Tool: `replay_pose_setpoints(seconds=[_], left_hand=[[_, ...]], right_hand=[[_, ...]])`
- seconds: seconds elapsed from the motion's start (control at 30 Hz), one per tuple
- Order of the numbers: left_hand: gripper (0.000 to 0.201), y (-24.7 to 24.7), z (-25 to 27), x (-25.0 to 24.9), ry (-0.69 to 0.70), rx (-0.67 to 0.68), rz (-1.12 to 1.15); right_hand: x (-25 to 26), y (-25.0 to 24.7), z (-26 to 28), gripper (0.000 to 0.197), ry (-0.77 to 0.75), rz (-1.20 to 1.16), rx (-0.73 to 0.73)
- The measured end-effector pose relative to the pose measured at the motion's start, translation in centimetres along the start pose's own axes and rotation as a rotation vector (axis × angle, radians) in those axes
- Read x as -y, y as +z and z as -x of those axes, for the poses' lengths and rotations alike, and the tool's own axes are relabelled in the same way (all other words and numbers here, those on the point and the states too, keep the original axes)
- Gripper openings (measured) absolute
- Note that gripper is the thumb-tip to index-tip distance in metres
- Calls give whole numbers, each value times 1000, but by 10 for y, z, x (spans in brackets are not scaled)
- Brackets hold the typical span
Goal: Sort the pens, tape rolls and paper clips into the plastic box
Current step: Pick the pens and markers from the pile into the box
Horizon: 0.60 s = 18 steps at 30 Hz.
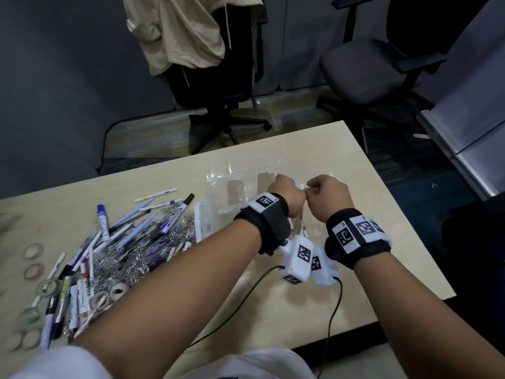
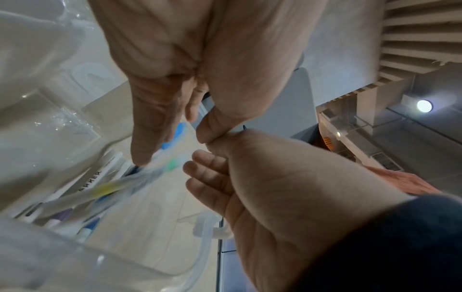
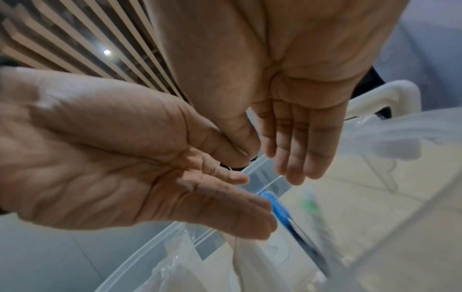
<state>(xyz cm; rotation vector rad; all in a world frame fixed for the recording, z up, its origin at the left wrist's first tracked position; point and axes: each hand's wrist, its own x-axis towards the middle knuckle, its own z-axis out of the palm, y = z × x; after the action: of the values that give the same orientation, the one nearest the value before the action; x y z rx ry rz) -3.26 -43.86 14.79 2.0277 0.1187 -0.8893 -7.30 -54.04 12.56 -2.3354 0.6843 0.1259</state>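
Both hands hover together over the clear plastic box (image 1: 218, 181), thumbs touching. My left hand (image 1: 287, 192) has its palm open and fingers extended downward (image 3: 125, 168). My right hand (image 1: 328, 192) hangs beside it with straight fingers (image 3: 287, 98) and holds nothing I can see. Below them several pens (image 2: 100, 189) lie blurred inside the box, one with a blue cap (image 3: 277, 209) and one with a green tip (image 3: 310, 203). A pile of pens (image 1: 142, 228) and paper clips (image 1: 120, 266) lies on the table to the left, with tape rolls (image 1: 34, 251) at its left edge.
The box's white lid part (image 1: 202, 222) sits against the pile. Black cables (image 1: 336, 305) trail over the table (image 1: 382, 242) near its front edge. Beyond the far edge stand two office chairs (image 1: 363, 67), one draped with a beige jacket (image 1: 180, 31).
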Motion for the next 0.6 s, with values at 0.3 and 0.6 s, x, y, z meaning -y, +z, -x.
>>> replay_pose_setpoints(seconds=[0.3,0.6], left_hand=[[14,-27,18,-1,125,-59,146],[16,-154,36,56,261,-299,-35]], right_hand=[[24,1,17,13,-111,-54,-119],[109,57,53,9,-332,-206,-7]])
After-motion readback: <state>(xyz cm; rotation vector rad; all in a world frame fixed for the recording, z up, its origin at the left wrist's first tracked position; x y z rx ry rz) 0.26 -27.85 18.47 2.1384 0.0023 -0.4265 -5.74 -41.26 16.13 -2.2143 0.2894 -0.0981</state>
